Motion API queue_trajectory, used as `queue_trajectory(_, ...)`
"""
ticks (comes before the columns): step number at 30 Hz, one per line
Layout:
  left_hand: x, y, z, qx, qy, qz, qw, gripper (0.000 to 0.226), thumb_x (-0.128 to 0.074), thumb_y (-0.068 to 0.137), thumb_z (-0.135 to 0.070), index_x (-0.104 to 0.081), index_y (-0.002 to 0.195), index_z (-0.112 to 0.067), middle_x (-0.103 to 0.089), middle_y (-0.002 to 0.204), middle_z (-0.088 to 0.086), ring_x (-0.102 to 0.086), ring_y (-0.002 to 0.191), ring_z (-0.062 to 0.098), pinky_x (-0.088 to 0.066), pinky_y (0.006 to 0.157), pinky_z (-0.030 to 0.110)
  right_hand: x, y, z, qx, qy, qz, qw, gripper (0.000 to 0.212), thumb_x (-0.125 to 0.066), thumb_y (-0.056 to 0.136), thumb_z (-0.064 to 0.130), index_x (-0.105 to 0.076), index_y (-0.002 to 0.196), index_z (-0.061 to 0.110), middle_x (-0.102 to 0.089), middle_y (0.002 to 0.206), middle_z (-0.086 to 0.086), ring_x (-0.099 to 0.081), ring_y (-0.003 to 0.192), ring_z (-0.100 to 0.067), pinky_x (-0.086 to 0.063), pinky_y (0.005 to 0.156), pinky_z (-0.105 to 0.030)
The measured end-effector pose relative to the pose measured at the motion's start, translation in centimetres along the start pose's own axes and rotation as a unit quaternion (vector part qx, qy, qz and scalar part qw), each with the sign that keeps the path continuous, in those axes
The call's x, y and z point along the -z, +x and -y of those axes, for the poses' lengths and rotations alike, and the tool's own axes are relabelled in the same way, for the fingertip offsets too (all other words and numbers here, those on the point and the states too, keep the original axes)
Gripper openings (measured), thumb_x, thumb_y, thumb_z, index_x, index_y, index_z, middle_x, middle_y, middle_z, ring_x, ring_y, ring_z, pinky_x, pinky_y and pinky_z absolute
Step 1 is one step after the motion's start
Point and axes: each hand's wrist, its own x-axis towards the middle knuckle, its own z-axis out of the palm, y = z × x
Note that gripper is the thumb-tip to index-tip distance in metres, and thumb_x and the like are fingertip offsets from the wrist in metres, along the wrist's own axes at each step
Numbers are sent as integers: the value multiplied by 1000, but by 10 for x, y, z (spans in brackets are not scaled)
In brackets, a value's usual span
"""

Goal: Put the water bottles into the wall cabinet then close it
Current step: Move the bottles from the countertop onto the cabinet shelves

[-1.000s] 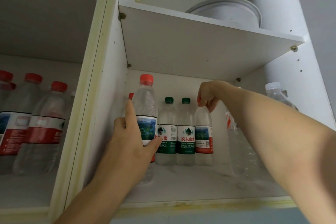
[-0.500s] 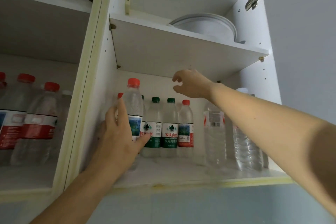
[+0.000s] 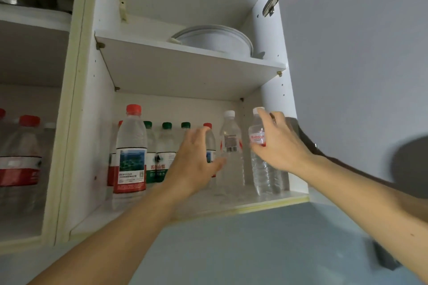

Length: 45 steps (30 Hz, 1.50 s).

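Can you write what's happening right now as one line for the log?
left hand: open, reaching toward bottles | right hand: grips white-capped bottle | cabinet: open

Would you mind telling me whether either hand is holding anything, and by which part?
The right hand grips the white-capped bottle around its upper body, at the label. The left hand is open, holding nothing.

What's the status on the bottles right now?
Right hand grips white-capped bottle on lower shelf. Left hand open, empty. Cabinet not closed.
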Motion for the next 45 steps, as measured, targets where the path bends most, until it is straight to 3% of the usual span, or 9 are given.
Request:
queue_trajectory(4,-30,31,-13,125,-92,136,978,123,-82,81,-45,11,160,-30,-31,164,7,-41,142,30,-40,111,48,-12,-24,-24,-44,75,137,987,121,-76,90,25,25,154,46,-27,160,-23,-64,99,-29,-56,94,-50)
queue_trajectory(8,-52,41,-12,158,-98,194,963,137,-82,85,-26,40,145,-43,-49,151,5,-63,110,27,-62,83,44,-29,-31,-40,-52,97,143,984,124,-75,92,25,33,153,39,-38,158,-16,-67,101,-24,-56,92,-42)
queue_trajectory(14,-64,53,-10,170,-124,208,955,138,-82,85,-19,40,144,-48,-52,147,5,-65,110,27,-63,80,45,-47,-9,-56,-54,111,189,974,124,-72,95,20,37,151,37,-60,111,-8,-67,78,-21,-61,81,-42)
queue_trajectory(20,-86,68,-4,183,-44,208,960,134,-79,88,-24,39,150,-30,-53,140,7,-63,93,19,-55,64,26,-78,11,-60,-67,112,212,968,124,-71,95,18,40,148,35,-53,144,-18,-67,99,-24,-55,96,-39)
queue_trajectory(26,-110,84,16,164,11,184,969,122,-75,92,-24,28,155,-14,-52,142,20,-63,107,29,-55,86,32,-96,30,-64,-73,101,227,966,123,-73,93,23,34,155,23,-68,122,-19,-61,85,-23,-50,80,-30)
queue_trajectory(29,-115,92,19,190,32,195,962,122,-74,93,-27,31,154,-17,-51,144,17,-62,87,19,-55,67,24,-104,37,-68,-65,110,226,966,120,-74,92,21,26,157,21,-68,121,-21,-65,88,-27,-52,83,-34)
queue_trajectory(32,-119,92,29,133,131,189,964,133,-79,84,-47,29,154,-13,-39,154,15,-59,119,29,-52,96,40,-112,45,-71,-58,102,239,964,114,-73,93,21,21,158,18,-66,124,-23,-69,97,-33,-57,86,-40)
queue_trajectory(40,-123,94,53,-52,385,112,915,133,-55,75,-86,29,154,-20,15,165,17,-24,145,42,-41,111,52,-112,59,-75,-46,5,250,967,96,-81,86,30,-12,149,6,-64,127,-21,-66,104,-35,-54,82,-38)
queue_trajectory(45,-120,93,66,-148,472,165,853,125,-34,74,-95,35,152,-26,54,148,17,30,148,43,-4,125,57,-122,51,-63,12,-127,203,971,145,-91,75,33,27,156,10,-3,166,-22,-45,139,-44,-46,105,-46)
